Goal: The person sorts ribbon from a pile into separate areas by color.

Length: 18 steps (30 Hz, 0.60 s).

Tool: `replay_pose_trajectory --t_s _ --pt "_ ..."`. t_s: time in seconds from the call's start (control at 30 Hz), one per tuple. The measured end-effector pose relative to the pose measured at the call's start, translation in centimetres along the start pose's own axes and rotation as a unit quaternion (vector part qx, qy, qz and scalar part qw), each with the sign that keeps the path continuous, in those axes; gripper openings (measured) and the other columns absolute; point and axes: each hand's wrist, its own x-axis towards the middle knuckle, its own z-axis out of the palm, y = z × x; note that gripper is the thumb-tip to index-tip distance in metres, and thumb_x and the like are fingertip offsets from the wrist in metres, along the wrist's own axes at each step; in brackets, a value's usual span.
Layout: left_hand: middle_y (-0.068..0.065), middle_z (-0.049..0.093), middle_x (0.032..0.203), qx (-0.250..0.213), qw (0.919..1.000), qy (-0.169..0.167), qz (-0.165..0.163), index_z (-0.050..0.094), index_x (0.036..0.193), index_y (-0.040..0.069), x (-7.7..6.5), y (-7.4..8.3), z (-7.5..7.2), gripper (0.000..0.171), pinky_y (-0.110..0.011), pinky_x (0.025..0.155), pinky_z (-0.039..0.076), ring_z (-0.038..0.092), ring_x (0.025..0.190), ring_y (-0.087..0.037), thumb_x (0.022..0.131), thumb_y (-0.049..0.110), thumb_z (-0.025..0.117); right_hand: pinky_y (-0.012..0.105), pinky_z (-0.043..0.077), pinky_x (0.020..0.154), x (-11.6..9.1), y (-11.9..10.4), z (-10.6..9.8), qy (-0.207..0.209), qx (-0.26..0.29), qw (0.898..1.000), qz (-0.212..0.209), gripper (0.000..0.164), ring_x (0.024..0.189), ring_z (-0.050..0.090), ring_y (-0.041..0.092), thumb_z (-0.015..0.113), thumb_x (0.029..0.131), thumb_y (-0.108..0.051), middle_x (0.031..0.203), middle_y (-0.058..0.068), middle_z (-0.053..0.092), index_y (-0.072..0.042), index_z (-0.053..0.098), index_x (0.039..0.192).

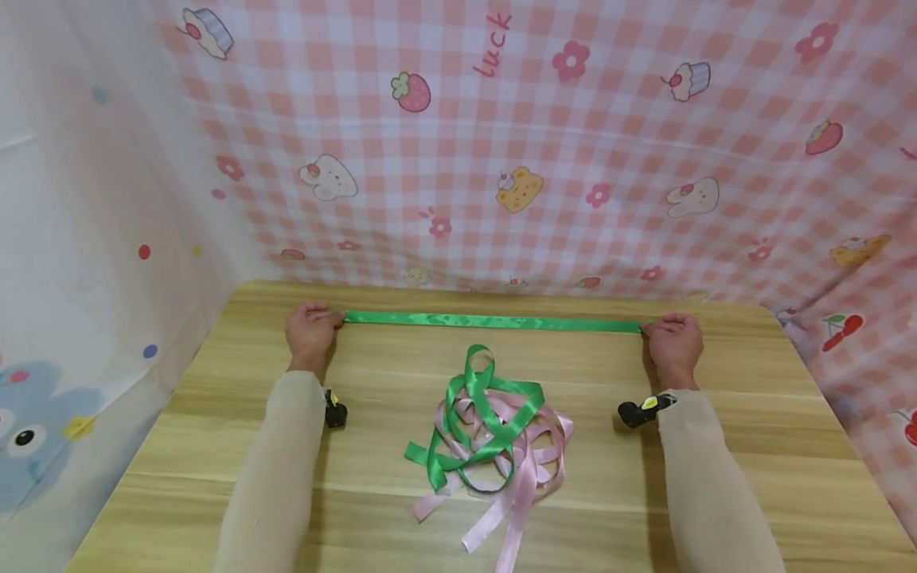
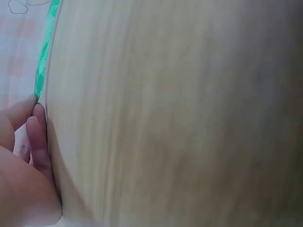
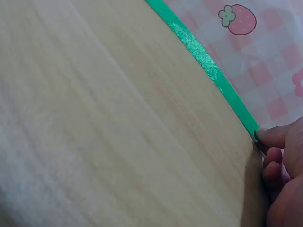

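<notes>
A green satin ribbon [image 1: 494, 321] is stretched straight from side to side near the table's back edge. My left hand [image 1: 310, 330] pinches its left end between thumb and finger; the left wrist view shows the ribbon [image 2: 45, 56] running up from the fingertips of that hand [image 2: 23, 151]. At the other end, my right hand [image 1: 675, 342] pinches the ribbon, and in the right wrist view the thumb of the right hand [image 3: 286, 165] presses on the tip of the ribbon [image 3: 208, 66].
Between the forearms lies a loose tangle of green ribbon [image 1: 530, 407] over pink ribbon [image 1: 526, 477], with tails toward the near edge. The wooden table [image 1: 573, 509] ends at a pink checked cloth [image 1: 473, 143] behind. A white cloth [image 1: 107, 199] hangs at the left.
</notes>
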Motion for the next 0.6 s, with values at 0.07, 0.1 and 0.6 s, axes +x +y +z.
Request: replay_pose_trajectory --t_s 0.07,0.1,0.6 --pt "0.02 0.061 0.064 0.009 1.0 0.004 0.003 0.06 0.104 0.007 0.0 -0.09 0.13 0.029 -0.014 0.059 0.048 0.06 0.062 0.003 0.082 0.003 0.078 0.017 0.04 0.069 -0.07 0.04 -0.09 0.003 -0.003 1.0 0.001 0.028 0.062 0.05 -0.008 0.077 0.085 -0.015 0.055 -0.031 0.05 -0.015 0.052 0.1" --pt "0.02 0.061 0.064 0.01 0.9999 0.006 0.002 0.06 0.104 0.007 0.0 -0.12 0.18 0.029 -0.014 0.059 0.048 0.06 0.062 0.002 0.082 0.003 0.079 0.017 0.04 0.07 -0.08 0.08 -0.13 0.004 -0.003 1.0 0.003 0.029 0.063 0.05 -0.008 0.077 0.086 -0.015 0.056 -0.031 0.05 -0.015 0.052 0.101" --pt "0.005 0.068 0.088 -0.062 0.9966 -0.033 -0.042 0.052 0.135 0.001 -0.32 0.41 -0.21 0.053 -0.017 0.063 0.052 0.066 0.071 -0.003 0.087 0.003 0.075 0.014 0.045 0.065 -0.3 0.13 -0.37 0.002 0.022 1.0 0.008 0.043 0.062 0.053 -0.009 0.077 0.085 -0.014 0.065 -0.027 0.054 -0.007 0.053 0.121"
